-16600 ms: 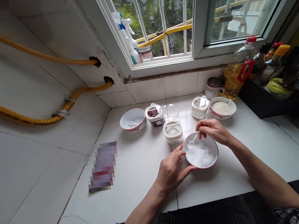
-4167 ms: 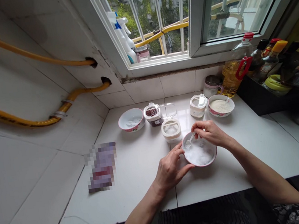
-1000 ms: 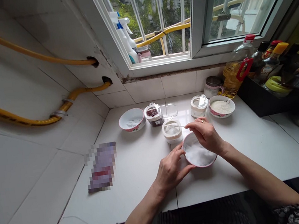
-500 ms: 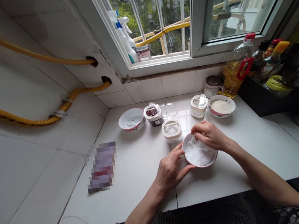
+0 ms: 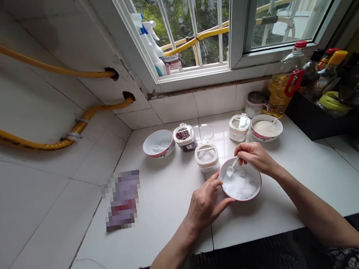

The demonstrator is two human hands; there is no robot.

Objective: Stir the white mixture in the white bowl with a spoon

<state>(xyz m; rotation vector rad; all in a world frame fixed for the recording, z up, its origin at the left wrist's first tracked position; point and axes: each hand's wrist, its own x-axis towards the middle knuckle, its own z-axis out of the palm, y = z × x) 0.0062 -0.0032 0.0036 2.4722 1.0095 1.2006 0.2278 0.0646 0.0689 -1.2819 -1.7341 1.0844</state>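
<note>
My left hand [image 5: 205,202] grips the near left rim of a pink-rimmed bowl [image 5: 256,192], fingers on one side and thumb below. White grains [image 5: 240,184], like salt or sugar, lie in that bowl. Between its thumb and fingers my right hand [image 5: 254,157] pinches the handle of a small white spoon [image 5: 231,170]. The spoon's scoop is over the far left part of the bowl, with some white stuff on it. Just behind the bowl stands a clear jar with a cream lid [image 5: 207,157], holding something white.
Along the back are a floral bowl [image 5: 158,143], a jar of dark red contents [image 5: 184,136] with its clear lid raised, another white-lidded jar [image 5: 239,127] and a bowl of pale grains [image 5: 267,129]. An oil bottle [image 5: 287,83] stands at right; a blurred purple packet [image 5: 123,200] lies left.
My right hand has lifted the spoon slightly up and to the right, so its scoop shows more clearly above the white grains. My left hand stays on the bowl.
</note>
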